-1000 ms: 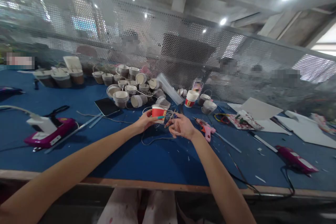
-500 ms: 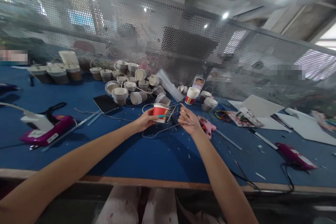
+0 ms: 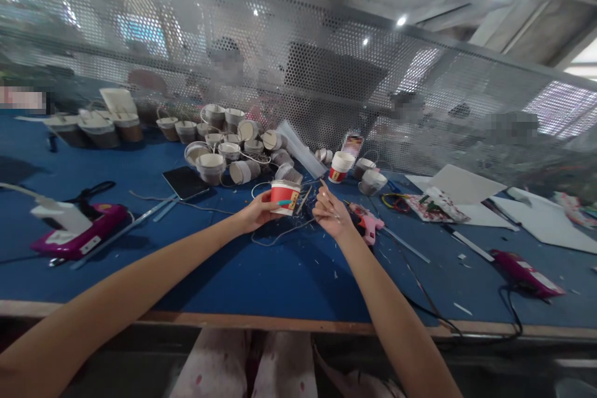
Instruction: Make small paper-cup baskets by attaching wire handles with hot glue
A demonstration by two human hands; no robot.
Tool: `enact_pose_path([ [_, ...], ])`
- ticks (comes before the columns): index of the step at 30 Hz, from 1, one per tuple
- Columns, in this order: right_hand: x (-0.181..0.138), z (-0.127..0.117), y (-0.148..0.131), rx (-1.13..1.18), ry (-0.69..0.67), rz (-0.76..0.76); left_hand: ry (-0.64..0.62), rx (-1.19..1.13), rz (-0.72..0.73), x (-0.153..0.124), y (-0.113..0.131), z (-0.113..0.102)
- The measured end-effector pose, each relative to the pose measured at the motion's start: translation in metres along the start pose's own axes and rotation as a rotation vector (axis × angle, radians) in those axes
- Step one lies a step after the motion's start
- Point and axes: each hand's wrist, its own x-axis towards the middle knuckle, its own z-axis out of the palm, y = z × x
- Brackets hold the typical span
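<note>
A red and white paper cup point(image 3: 281, 198) is held just above the table by my left hand point(image 3: 257, 211), whose thumb lies across its near side and whose fingers wrap round its left side. The cup's white rim tilts slightly away. My right hand point(image 3: 332, 211) hovers to the right of the cup, apart from it. Its index finger points up and the other fingers are loosely bent; nothing shows in it. Beyond this hand stands a stack of red and white paper cups point(image 3: 342, 166). The pink glue gun point(image 3: 370, 227) lies at the right wrist.
Several grey wrapped cups with handles point(image 3: 211, 168) crowd the back left. A dark tablet or phone point(image 3: 185, 183) lies before them. Purple power strips point(image 3: 79, 230) sit at left and right, with cords. White sheets point(image 3: 471, 189) lie at right. A perforated metal screen point(image 3: 336, 74) closes the back.
The view has shifted very slightly. The cup in my left hand has turned a little, showing more of its yellow label. My right hand has edged slightly left.
</note>
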Motion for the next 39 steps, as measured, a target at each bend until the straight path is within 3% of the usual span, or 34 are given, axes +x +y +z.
enact_pose_path([
  [9,-0.001,-0.001,0.002,0.047,-0.021,-0.006,0.047,-0.047,0.022,-0.001,0.001,0.001],
  [17,0.001,-0.013,-0.003,0.049,-0.055,0.098,0.055,-0.166,0.017,-0.004,0.009,0.0],
  [21,0.001,-0.017,-0.007,0.069,-0.027,0.096,-0.064,-0.219,-0.048,-0.007,0.014,-0.002],
  [25,0.002,-0.012,-0.005,-0.001,0.022,0.07,-0.075,-0.187,-0.161,-0.007,0.012,-0.004],
  [31,0.001,-0.002,0.0,-0.02,0.132,0.096,-0.021,-0.151,-0.11,-0.006,0.008,-0.003],
  [39,0.005,-0.006,0.005,-0.078,0.167,0.138,-0.062,-0.138,-0.132,-0.008,0.011,-0.001],
])
